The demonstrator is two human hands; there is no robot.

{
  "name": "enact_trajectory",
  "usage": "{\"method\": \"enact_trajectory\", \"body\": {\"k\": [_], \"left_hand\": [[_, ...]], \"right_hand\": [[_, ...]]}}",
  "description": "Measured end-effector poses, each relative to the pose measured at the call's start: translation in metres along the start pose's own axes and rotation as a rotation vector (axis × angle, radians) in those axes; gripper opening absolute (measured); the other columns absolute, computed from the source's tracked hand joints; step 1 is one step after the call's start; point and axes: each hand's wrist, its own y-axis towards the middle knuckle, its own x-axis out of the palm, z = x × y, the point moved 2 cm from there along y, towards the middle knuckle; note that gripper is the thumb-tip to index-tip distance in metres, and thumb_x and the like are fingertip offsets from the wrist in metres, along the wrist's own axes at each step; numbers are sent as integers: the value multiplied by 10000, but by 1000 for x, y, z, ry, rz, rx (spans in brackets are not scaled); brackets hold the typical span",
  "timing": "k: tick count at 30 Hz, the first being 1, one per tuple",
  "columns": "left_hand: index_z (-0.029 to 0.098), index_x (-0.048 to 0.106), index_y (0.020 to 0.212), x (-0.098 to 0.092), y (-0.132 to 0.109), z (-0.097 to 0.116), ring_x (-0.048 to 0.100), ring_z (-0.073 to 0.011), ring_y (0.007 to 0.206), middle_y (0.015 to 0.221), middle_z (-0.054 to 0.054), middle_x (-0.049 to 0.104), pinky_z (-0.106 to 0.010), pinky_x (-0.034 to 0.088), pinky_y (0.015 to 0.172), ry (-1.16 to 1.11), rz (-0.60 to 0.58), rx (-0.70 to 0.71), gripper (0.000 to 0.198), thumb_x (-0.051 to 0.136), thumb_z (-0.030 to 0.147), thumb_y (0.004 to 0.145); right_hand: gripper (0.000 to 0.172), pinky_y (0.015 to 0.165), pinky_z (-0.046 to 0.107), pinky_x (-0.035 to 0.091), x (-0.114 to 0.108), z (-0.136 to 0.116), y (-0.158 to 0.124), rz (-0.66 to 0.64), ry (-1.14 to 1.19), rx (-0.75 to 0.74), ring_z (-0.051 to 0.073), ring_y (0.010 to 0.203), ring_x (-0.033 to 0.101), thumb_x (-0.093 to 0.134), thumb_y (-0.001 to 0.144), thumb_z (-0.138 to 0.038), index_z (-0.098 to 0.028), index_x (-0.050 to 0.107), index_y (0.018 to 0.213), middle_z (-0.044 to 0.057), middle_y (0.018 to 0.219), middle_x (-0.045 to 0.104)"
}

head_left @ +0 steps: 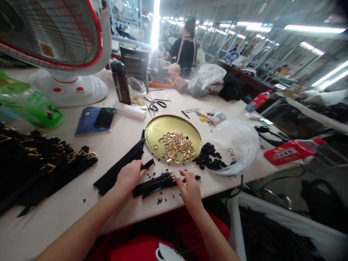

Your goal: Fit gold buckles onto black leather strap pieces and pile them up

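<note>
My left hand (131, 174) is closed on a black strap (147, 164), whose short end sticks out past the fingers. Under and beside that hand lies a stack of flat black straps (122, 161). To its right is a small bundle of black straps with gold buckles (154, 184) at one end. My right hand (190, 190) is at the buckle end of this bundle, thumb and fingers apart, with nothing visible between them. Beyond the hands, a round gold tray (152, 130) holds a heap of gold buckles (176, 145). Small black pieces (209, 156) spill from a clear plastic bag (236, 141).
At left lies a large pile of buckled black straps (51, 163). A white fan (70, 87), a green pouch (29, 101), a phone (104, 117) on a blue booklet (83, 123) and scissors (157, 104) stand or lie farther back. A red bottle (290, 151) is at right.
</note>
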Motion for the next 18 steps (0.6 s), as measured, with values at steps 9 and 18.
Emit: {"method": "enact_trajectory", "body": {"k": [9,18], "left_hand": [[168,533,853,-1,-11,7,571,-205,759,869,-70,580,-263,381,599,81,121,44,243,355,334,845],[177,545,985,-35,-34,39,484,-122,522,604,10,519,-222,333,508,-705,-75,24,348,330,418,854]], "right_hand": [[290,708,344,436,-65,69,-10,134,-167,121,186,706,537,426,804,-276,-127,555,1017,96,912,574],[168,740,311,415,-51,79,17,24,-102,49,188,729,549,559,657,-158,-193,655,791,57,825,588]]}}
